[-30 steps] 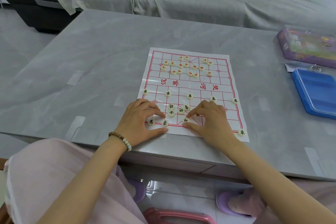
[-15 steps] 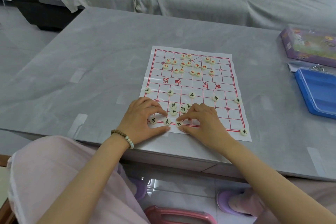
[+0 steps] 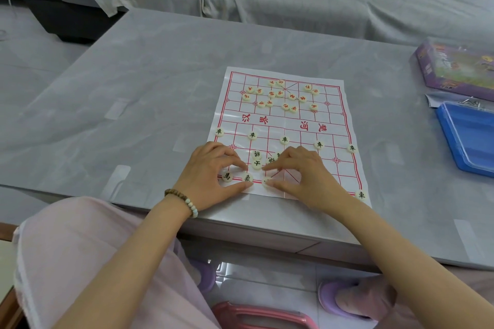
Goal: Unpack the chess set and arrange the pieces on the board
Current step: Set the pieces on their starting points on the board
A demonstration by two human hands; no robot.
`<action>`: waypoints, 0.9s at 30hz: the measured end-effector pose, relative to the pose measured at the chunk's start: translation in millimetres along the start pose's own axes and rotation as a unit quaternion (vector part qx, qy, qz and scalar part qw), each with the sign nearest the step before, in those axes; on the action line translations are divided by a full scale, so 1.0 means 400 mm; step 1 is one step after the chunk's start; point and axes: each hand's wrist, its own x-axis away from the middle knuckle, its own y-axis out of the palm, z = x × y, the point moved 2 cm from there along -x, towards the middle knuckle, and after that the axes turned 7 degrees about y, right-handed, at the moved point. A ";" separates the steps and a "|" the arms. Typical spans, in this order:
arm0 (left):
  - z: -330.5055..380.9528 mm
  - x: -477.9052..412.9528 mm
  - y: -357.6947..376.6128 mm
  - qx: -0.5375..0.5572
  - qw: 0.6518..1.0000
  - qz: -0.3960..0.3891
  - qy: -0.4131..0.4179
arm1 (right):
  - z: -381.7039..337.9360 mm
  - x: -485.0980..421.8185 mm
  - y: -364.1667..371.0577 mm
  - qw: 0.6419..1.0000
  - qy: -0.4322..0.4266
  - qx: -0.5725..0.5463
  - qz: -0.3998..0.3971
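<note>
left hand [image 3: 213,173]: brown-and-pale bead bracelet [image 3: 184,201] at wrist | forearms: bare | lap: pale pink garment [image 3: 80,262] | feet: probably lilac slippers [image 3: 331,299]

White board [image 3: 278,125] with red grid, cream pieces [image 3: 284,140], blue tray [image 3: 470,139]

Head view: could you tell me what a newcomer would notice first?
The left hand and right hand are side by side at the near edge of the red-lined paper board, the right pinching a cream piece. Red-lettered pieces lie clustered at its far end; a blue tray sits to the right.
</note>
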 end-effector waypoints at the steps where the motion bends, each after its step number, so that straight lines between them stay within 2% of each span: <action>1: -0.003 -0.001 0.000 0.001 1.000 0.005 -0.004 | -0.003 -0.009 -0.007 1.000 0.013 -0.017 0.020; 5: -0.013 -0.008 -0.004 0.014 0.999 0.023 -0.037 | -0.024 -0.076 -0.023 0.992 0.101 0.031 0.068; 10: -0.023 0.001 -0.018 0.028 0.996 0.066 -0.044 | -0.065 -0.142 0.003 0.976 0.160 0.146 0.021; 14: -0.031 0.007 -0.028 0.044 0.994 0.079 -0.056 | -0.086 -0.167 0.015 0.971 0.165 0.171 0.011; 18: -0.022 0.002 -0.027 0.050 0.995 0.070 -0.053 | -0.084 -0.167 0.018 0.977 0.144 0.154 0.022; 21: 0.000 -0.003 -0.016 0.039 0.997 0.058 -0.019 | -0.075 -0.154 0.007 0.984 0.115 0.121 0.055; 24: 0.018 -0.008 -0.006 0.036 0.998 0.055 0.002 | -0.060 -0.133 -0.023 0.989 0.108 0.052 0.086; 27: 0.033 -0.012 0.006 0.029 0.999 0.031 0.017 | -0.039 -0.083 -0.052 0.994 0.093 -0.015 0.063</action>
